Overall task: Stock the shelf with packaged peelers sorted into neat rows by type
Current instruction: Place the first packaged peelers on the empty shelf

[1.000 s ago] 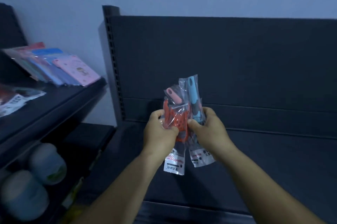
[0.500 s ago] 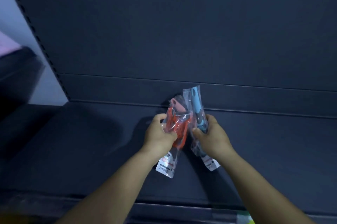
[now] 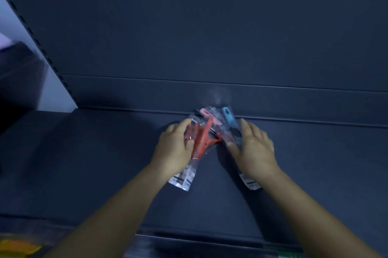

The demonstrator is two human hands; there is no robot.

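Hands fan the packs on the shelf (image 3: 105, 163) to sort types: left hand (image 3: 176, 148) pinches the red pack (image 3: 199, 142), right hand (image 3: 255, 148) presses flat on the blue pack (image 3: 230, 120)

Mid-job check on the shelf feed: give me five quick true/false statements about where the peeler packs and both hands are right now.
1. The peeler packs lie near the shelf's back edge. True.
2. The left hand is on the orange peeler pack. True.
3. The blue peeler is on the left side of the bunch. False: it is on the right side, by the right hand.
4. The shelf already holds neat rows of peelers. False: only this one fanned-out bunch is seen on it.
5. The right hand is far from the packs. False: it is on the blue peeler's pack.
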